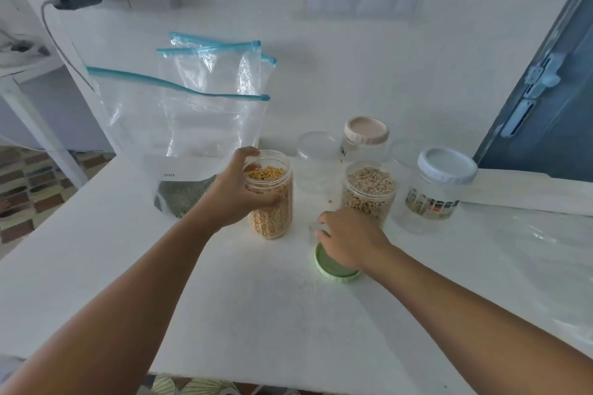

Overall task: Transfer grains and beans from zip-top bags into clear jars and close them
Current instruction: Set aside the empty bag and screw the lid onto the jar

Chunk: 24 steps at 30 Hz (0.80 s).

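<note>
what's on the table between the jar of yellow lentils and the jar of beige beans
In the head view, bare table with a few spilled yellow grains between the lentil jar and the bean jar.

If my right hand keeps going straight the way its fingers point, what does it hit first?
Probably nothing soon: the right hand, over the round green plastic lid, points left across bare white table, passing in front of the clear yellow-grain jar. Depth is unclear.

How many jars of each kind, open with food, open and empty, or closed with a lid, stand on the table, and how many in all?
Open with food: 2, the yellow-grain jar and the beige-bean jar
Open and empty: 1, the clear jar
Closed with a lid: 2, the pink-lidded jar and the blue-lidded jar
Total: 5
</note>
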{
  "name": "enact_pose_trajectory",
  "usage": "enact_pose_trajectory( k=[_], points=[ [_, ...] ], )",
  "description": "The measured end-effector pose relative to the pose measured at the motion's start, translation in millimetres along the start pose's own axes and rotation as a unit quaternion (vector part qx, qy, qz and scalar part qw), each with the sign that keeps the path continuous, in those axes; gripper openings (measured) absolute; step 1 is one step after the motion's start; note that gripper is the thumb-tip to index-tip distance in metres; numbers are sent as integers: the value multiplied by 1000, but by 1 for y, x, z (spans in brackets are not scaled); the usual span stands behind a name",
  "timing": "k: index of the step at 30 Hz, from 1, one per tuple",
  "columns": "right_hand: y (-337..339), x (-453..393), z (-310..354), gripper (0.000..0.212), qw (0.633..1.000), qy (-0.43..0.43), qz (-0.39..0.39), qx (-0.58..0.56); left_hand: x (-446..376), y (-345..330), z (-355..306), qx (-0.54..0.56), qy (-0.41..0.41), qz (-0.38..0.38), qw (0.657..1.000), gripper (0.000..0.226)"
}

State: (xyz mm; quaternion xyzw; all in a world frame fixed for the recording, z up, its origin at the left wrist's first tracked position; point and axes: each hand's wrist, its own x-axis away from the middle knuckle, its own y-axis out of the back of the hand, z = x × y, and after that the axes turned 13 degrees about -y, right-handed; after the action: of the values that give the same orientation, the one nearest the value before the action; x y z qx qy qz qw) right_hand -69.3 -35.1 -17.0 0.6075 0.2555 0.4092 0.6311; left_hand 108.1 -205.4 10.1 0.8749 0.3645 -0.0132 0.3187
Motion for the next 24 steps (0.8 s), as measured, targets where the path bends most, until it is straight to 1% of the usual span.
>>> enact_pose_trajectory(
  k=[1,3,4,7,9,11,13,17,19,21,22,24],
  points=[
    [0,-8,9,29,1000,-13,12,6,-2,2,2,1,-3,-1,1000,103],
    [1,-25,22,28,997,-54,49,-1,-5,4,7,1,-10,2,1000,100],
    [2,-33,27,31,995,-79,62,-10,-6,5,8,2,-13,7,1000,102],
    [6,-51,38,53,983,-155,101,-5,-6,7,9,7,-16,17,1000,111],
    [9,-58,43,56,977,-171,122,23,-6,8,11,8,-19,20,1000,113],
    [11,-64,48,54,972,-178,140,55,-6,9,12,12,-22,22,999,113],
    [6,-71,49,43,971,-178,139,74,-7,9,14,19,-24,24,999,113],
    [3,-75,50,21,975,-181,121,34,-7,9,16,24,-31,27,999,112],
    [3,-75,48,2,976,-186,107,35,-7,9,17,22,-35,29,999,112],
    [-3,-76,45,19,976,-197,90,34,-8,9,19,22,-38,29,999,113],
    [-7,-77,43,22,976,-199,83,30,-8,9,19,21,-39,30,999,113],
    [-11,-75,41,22,979,-191,63,31,-8,9,20,19,-41,31,998,113]
  ],
)
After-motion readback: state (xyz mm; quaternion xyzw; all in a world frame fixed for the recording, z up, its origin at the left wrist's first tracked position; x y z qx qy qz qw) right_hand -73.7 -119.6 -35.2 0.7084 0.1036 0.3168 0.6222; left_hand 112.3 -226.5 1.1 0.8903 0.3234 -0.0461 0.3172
